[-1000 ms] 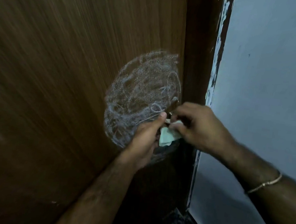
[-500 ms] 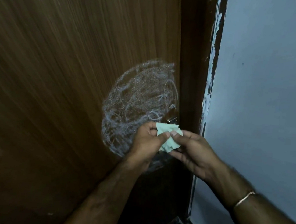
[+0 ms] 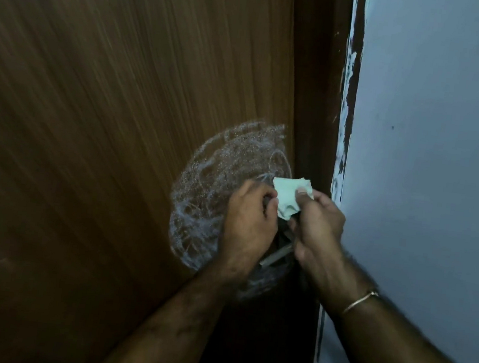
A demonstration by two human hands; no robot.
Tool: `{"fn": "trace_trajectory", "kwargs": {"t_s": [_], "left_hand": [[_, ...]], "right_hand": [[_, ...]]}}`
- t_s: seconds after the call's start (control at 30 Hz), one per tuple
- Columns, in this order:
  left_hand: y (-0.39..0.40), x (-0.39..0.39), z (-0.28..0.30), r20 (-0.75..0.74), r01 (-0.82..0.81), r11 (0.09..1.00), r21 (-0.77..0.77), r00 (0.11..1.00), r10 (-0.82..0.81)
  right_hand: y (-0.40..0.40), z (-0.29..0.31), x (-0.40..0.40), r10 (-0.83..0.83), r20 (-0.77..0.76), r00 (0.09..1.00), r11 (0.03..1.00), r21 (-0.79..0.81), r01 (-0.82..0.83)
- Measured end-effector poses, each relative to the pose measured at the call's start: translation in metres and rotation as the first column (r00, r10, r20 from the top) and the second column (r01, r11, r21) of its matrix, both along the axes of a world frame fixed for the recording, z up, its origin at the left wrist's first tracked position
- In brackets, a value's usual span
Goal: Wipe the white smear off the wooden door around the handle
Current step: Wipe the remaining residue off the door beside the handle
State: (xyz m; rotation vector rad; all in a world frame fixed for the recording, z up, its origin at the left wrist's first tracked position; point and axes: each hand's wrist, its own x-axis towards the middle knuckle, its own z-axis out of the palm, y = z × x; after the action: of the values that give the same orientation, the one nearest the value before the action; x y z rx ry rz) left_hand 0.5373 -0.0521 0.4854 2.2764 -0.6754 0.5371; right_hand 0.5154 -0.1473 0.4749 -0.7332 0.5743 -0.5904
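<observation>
A round white smear (image 3: 219, 191) covers the brown wooden door (image 3: 104, 137) near its right edge. My left hand (image 3: 247, 226) and my right hand (image 3: 317, 228) are together in front of the smear's right part, both pinching a small pale green cloth (image 3: 288, 197) that sticks up between them. Below the hands a grey metal handle (image 3: 276, 254) shows partly; the rest of it is hidden behind my fingers. The smear's lower right part is covered by my left wrist.
A dark wooden door frame (image 3: 314, 100) runs down beside the door, its right edge flecked with white paint (image 3: 345, 109). A pale blue-grey wall (image 3: 428, 142) fills the right side. A thin bracelet (image 3: 360, 302) sits on my right wrist.
Both hands have stayed together on the cloth, and it now stands higher between the fingers and more spread out. The handle shows below the hands now.
</observation>
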Motion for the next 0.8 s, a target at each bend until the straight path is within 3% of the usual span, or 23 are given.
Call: {"fn": "trace_trajectory", "kwargs": {"t_s": [0.07,0.17,0.23,0.33,0.43,0.57,0.6,0.73,0.8], "left_hand": [[0.004,0.003,0.011,0.216,-0.055,0.982,0.182,0.976,0.015],[0.012,0.008,0.029,0.424,-0.087,0.968,0.234,0.905,-0.021],[0.018,0.010,0.039,0.474,-0.105,0.953,0.283,0.880,-0.043],[0.030,0.013,0.052,0.545,-0.211,0.917,0.338,0.839,-0.008],[0.043,0.019,0.064,0.620,-0.334,0.882,0.333,0.782,0.062],[0.057,0.028,0.069,0.617,-0.424,0.830,0.364,0.777,0.126],[0.059,0.030,0.069,0.619,-0.439,0.811,0.387,0.775,0.125],[0.064,0.034,0.069,0.633,-0.467,0.775,0.426,0.766,0.113],[0.063,0.033,0.070,0.634,-0.470,0.774,0.424,0.765,0.117]], "right_hand": [[0.001,0.009,0.008,-0.079,0.031,0.996,0.996,-0.032,0.080],[0.002,0.024,0.017,-0.197,0.034,0.980,0.952,-0.231,0.199],[0.002,0.035,0.022,-0.296,0.062,0.953,0.852,-0.435,0.293],[0.002,0.053,0.033,-0.378,0.234,0.896,0.638,-0.636,0.435],[0.009,0.057,0.047,-0.310,0.317,0.896,0.453,-0.780,0.433],[0.029,0.032,0.051,-0.124,0.297,0.947,0.261,-0.911,0.320],[0.029,0.025,0.050,-0.118,0.310,0.943,0.250,-0.910,0.331],[0.014,0.033,0.059,-0.186,0.297,0.937,0.374,-0.860,0.347],[0.010,0.047,0.064,-0.213,0.305,0.928,0.386,-0.846,0.367]]}}
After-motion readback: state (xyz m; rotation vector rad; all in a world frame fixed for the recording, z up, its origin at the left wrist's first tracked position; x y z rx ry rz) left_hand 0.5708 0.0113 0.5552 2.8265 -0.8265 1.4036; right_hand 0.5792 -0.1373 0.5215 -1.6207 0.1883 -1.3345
